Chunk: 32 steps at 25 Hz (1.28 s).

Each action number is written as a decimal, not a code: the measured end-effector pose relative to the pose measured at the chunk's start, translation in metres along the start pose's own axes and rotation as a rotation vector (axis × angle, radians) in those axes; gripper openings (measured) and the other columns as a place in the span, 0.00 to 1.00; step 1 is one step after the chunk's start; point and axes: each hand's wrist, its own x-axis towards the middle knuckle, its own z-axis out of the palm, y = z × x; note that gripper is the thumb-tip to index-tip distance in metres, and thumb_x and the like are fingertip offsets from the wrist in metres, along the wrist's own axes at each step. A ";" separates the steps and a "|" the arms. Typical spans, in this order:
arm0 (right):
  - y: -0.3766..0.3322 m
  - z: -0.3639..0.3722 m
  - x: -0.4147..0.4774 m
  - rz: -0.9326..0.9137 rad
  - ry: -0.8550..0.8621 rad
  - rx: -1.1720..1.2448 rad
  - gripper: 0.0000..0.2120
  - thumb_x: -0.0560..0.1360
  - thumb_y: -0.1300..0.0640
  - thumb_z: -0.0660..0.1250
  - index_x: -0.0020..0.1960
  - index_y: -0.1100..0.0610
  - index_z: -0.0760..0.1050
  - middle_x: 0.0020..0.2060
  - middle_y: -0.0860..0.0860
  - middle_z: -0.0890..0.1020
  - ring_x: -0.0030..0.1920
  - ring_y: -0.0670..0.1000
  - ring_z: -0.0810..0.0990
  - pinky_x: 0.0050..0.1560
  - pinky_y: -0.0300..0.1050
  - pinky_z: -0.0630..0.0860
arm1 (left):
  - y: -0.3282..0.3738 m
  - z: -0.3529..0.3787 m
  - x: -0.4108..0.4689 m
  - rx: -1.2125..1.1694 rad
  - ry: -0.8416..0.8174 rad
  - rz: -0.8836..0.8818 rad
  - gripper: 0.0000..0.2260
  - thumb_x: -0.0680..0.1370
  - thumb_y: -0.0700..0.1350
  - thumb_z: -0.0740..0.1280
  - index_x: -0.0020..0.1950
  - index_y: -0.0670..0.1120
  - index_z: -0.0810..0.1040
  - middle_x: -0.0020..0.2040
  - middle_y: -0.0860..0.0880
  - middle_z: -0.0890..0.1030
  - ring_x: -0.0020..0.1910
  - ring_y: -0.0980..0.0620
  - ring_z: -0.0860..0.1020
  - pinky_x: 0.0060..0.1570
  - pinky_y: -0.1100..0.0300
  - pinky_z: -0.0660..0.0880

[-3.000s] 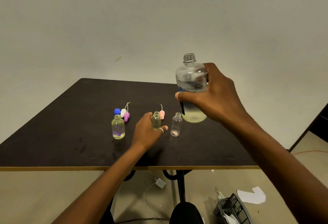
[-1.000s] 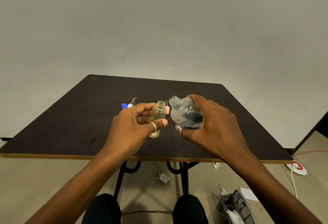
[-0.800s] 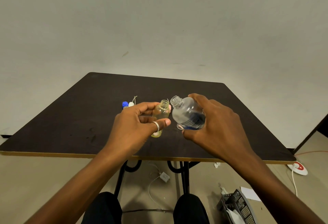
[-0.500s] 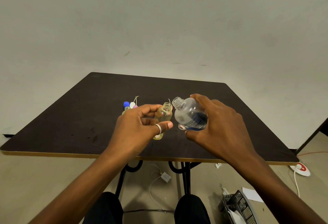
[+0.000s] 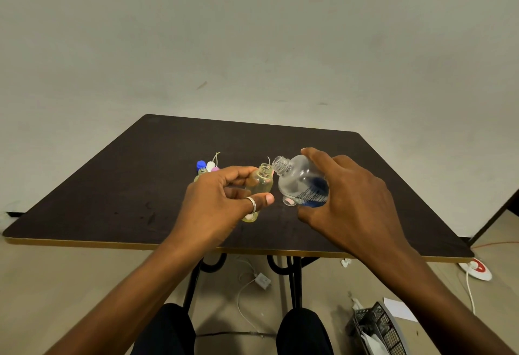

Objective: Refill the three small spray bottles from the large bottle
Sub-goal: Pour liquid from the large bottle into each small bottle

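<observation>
Dark square tabletop [image 5: 112, 200]: above it, my left hand [image 5: 222, 208] pinches small clear yellowish bottle [image 5: 259, 184]; my right hand [image 5: 351, 203] grips large clear tilted bottle [image 5: 300, 183], necks adjoining, probably for pouring.

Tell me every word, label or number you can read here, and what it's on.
On the large bottle, a blue label: white print, too blurred to read.
On the small bottle in the left hand: no label seen.
Nothing else carries readable text.

caps [image 5: 208, 165], small bottle [image 5: 201, 172] crowd behind left hand [image 5: 219, 208]; open tabletop [image 5: 112, 200] left, far side
</observation>
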 end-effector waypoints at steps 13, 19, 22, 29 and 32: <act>-0.005 -0.005 -0.003 -0.004 0.019 -0.093 0.41 0.65 0.42 0.75 0.73 0.42 0.60 0.59 0.49 0.76 0.56 0.53 0.76 0.53 0.52 0.77 | -0.004 -0.001 0.001 0.054 -0.002 0.007 0.23 0.67 0.51 0.79 0.61 0.55 0.82 0.48 0.59 0.85 0.47 0.64 0.83 0.48 0.67 0.80; -0.005 -0.005 -0.003 -0.006 0.020 -0.107 0.41 0.65 0.43 0.75 0.73 0.42 0.60 0.59 0.50 0.77 0.55 0.54 0.77 0.53 0.53 0.77 | -0.005 0.000 0.002 0.043 -0.006 0.003 0.22 0.66 0.49 0.80 0.60 0.55 0.82 0.47 0.57 0.86 0.45 0.65 0.83 0.40 0.74 0.76; -0.004 -0.004 -0.003 -0.010 0.029 -0.115 0.41 0.65 0.43 0.75 0.73 0.42 0.60 0.58 0.50 0.77 0.55 0.53 0.77 0.52 0.53 0.77 | -0.005 -0.001 0.001 0.036 -0.006 0.000 0.22 0.66 0.49 0.80 0.60 0.55 0.83 0.46 0.57 0.86 0.45 0.64 0.83 0.39 0.74 0.76; -0.003 -0.004 -0.002 -0.012 0.023 -0.108 0.41 0.64 0.44 0.76 0.73 0.43 0.61 0.59 0.51 0.77 0.56 0.54 0.77 0.55 0.55 0.77 | -0.005 -0.001 0.001 0.048 -0.007 0.002 0.22 0.66 0.50 0.80 0.59 0.56 0.82 0.46 0.60 0.85 0.45 0.66 0.82 0.40 0.74 0.76; -0.002 -0.003 -0.002 -0.016 0.027 -0.104 0.41 0.64 0.44 0.76 0.73 0.43 0.61 0.59 0.51 0.77 0.56 0.54 0.77 0.55 0.56 0.77 | -0.005 -0.001 0.000 0.044 -0.009 0.004 0.22 0.66 0.50 0.80 0.59 0.56 0.83 0.46 0.59 0.85 0.45 0.64 0.83 0.41 0.72 0.78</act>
